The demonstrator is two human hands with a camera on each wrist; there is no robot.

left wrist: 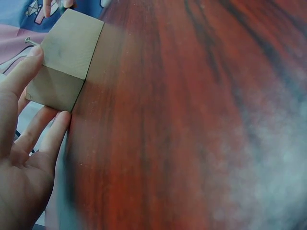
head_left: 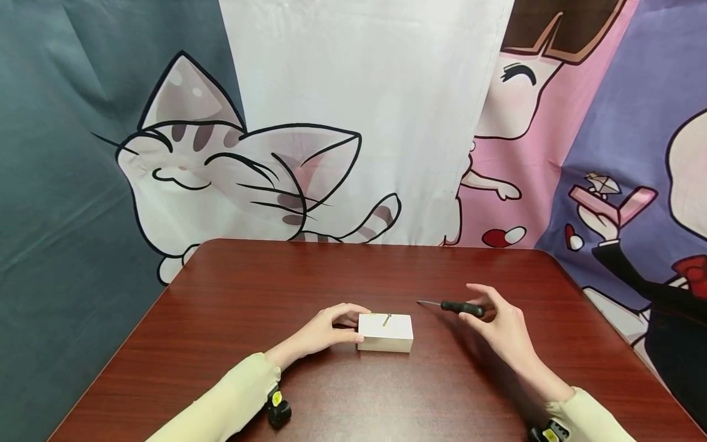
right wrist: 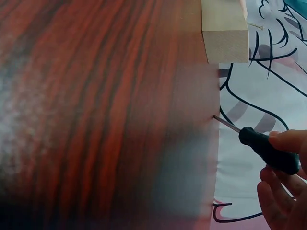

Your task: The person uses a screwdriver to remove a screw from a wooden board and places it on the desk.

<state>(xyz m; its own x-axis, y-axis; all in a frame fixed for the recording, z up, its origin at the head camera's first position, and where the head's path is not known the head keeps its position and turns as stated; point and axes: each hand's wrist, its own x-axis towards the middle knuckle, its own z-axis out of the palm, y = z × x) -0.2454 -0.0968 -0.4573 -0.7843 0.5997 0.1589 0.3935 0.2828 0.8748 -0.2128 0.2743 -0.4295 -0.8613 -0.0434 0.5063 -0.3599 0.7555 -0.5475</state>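
Observation:
A pale wooden block point(head_left: 385, 345) lies on the table, and a small screw point(head_left: 387, 320) stands up from its top face. My left hand point(head_left: 329, 328) grips the block's left end, with the thumb on the near side and the fingers around the far side. In the left wrist view the thumb presses the block point(left wrist: 72, 43) close to the screw point(left wrist: 31, 41). To the right of the block, my right hand point(head_left: 505, 325) pinches the black handle of a screwdriver point(head_left: 463, 308). Its thin metal shaft points left toward the block, with the tip apart from it.
The dark red wooden table point(head_left: 309, 276) spreads out around both hands. Behind its far edge hangs a cloth backdrop point(head_left: 364, 67) printed with a cartoon cat and figures. A small black device point(head_left: 278, 411) is strapped at the left wrist, and another point(head_left: 549, 431) at the right.

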